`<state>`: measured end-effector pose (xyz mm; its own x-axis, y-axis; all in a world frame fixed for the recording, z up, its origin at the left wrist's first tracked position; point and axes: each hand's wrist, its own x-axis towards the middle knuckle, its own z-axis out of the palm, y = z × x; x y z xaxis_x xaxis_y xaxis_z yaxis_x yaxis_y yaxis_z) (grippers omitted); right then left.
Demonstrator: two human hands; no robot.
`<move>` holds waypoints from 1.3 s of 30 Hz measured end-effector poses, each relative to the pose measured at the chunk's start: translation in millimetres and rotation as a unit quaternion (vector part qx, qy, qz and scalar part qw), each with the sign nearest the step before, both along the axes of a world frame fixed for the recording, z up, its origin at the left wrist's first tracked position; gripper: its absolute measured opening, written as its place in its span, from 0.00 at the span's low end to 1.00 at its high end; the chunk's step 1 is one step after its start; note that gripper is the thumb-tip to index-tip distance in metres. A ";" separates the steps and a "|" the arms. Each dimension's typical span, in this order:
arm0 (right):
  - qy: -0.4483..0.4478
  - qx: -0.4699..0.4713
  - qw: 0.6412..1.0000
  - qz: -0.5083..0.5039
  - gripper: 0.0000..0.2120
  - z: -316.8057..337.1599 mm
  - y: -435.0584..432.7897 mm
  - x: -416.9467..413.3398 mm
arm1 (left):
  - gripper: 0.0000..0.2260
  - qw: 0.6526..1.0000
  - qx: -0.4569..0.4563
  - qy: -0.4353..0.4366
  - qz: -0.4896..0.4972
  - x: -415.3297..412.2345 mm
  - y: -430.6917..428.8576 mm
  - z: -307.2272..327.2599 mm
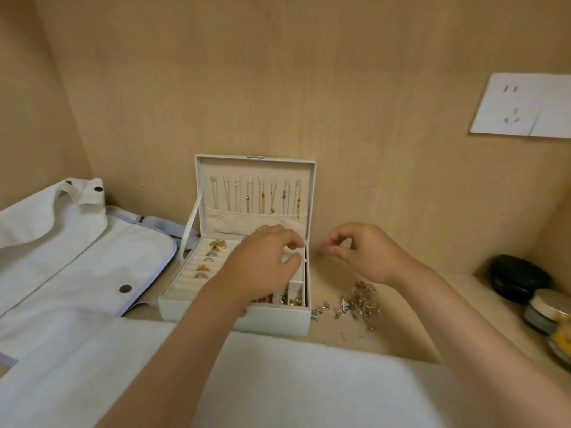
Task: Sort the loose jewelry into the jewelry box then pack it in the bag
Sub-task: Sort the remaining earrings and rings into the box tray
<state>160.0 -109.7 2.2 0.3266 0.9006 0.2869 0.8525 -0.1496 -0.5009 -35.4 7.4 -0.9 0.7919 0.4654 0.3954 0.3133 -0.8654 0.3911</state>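
The white jewelry box (278, 318) stands open against the back wall. Several necklaces (256, 196) hang inside its lid, and rings (210, 257) sit in the left slots. My left hand (262, 267) hovers over the box's right compartments with its fingers loosely curled and thumb and forefinger apart. Just right of the box, my right hand (361, 251) is raised with thumb and forefinger drawn close together; anything between them is too small to make out. Loose jewelry (355, 301) lies in a heap on the shelf to the right of the box. The white bag (77, 257) lies flat to the left.
A white cloth (309, 381) covers the front edge. A dark case (519, 278) and round jars (547, 310) stand at the right wall. A wall socket plate (522, 106) sits high on the back panel. Wooden walls enclose the shelf on three sides.
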 end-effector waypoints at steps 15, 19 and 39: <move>-0.010 -0.107 0.992 -0.062 0.09 -52.7 -65.7 70.7 | 0.14 0.982 -0.019 0.178 -0.061 131.7 -41.1 -45.6; -0.027 -0.132 0.989 -0.053 0.13 -57.9 -56.2 69.9 | 0.14 0.982 -0.013 0.182 -0.052 138.5 -37.1 -51.6; 0.237 0.015 0.970 -0.058 0.08 -58.4 -59.3 65.9 | 0.04 0.987 -0.130 0.087 -0.034 126.4 -46.2 -40.9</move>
